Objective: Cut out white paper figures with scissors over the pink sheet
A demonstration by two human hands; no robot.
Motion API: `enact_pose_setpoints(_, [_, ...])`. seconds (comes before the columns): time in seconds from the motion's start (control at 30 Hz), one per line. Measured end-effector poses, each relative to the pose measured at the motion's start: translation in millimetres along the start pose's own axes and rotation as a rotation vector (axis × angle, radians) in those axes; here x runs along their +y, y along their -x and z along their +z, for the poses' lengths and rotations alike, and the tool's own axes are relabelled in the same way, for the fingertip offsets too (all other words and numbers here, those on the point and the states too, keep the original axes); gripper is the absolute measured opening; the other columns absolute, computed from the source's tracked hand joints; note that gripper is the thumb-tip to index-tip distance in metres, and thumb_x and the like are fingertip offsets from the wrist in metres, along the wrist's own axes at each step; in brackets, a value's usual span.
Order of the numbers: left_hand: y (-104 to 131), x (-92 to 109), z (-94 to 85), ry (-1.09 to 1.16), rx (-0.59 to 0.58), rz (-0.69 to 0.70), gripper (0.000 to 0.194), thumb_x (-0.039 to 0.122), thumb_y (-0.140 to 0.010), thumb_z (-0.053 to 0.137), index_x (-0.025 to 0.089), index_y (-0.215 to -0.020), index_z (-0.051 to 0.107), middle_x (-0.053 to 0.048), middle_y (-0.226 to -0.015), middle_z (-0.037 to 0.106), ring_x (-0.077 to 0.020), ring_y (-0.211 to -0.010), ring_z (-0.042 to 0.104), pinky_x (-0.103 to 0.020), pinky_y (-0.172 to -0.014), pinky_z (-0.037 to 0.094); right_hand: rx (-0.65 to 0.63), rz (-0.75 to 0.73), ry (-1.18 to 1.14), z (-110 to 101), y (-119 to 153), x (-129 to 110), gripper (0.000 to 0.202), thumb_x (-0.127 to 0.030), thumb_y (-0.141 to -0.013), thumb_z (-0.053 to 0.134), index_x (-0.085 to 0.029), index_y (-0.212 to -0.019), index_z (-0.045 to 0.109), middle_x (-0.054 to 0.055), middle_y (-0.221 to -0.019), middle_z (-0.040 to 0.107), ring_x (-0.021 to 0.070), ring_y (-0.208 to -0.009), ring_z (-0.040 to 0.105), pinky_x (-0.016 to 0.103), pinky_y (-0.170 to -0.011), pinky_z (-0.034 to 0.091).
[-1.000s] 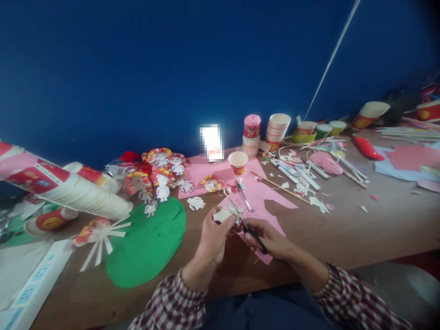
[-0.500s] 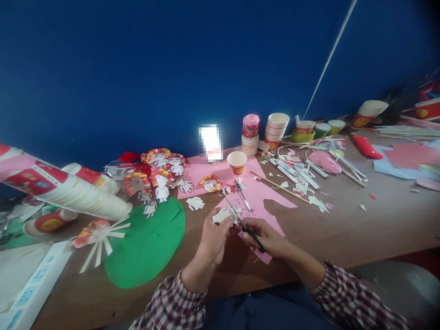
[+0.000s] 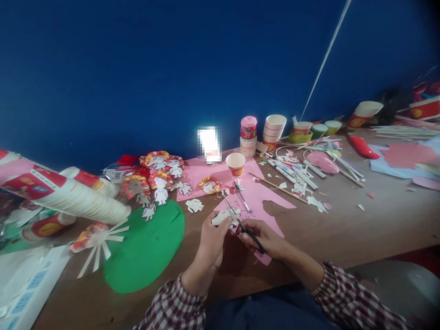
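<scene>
My left hand is closed on a small white paper piece, pinched between thumb and fingers. My right hand grips the black handles of a pair of scissors, whose blades reach up and left against the paper. Under both hands lies a cut pink sheet. Just beyond them a pen rests on the pink sheet. A white paper cutout lies left of the hands, and a paper face with a yellow and red rim lies above it.
A single paper cup stands at the back, with a stack of cups behind it. A green sheet and a leaning cup stack are to the left. Markers, a thin stick and paper scraps lie right.
The view has shifted very slightly. Both hands, the paper and the scissors stay in nearly the same place.
</scene>
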State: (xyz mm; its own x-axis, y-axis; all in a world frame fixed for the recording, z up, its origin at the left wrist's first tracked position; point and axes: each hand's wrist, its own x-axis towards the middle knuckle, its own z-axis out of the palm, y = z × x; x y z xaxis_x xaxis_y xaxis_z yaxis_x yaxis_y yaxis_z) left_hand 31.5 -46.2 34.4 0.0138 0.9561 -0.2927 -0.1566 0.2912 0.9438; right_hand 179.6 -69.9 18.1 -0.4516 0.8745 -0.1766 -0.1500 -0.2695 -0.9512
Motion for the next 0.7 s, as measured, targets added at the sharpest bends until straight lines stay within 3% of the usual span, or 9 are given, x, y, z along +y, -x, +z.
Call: enact_pose_setpoints(0.7, [-0.1, 2.0, 5.5, 0.081, -0.019, -0.04, 0.026, 0.026, -0.065, 0.068, 0.013, -0.087, 0.06, -0.004, -0.078, 0.065, -0.0126, -0.066, 0.057, -0.023, -0.059, 0.043, 0.03, -0.059, 0.035, -4.4, -1.7, 9.6, 0.037, -0.048, -0.073, 0.064, -0.014, -0.086, 0.056, -0.004, -0.061, 0.044, 0.0066, -0.051, 0.036, 0.018, -0.044, 0.027])
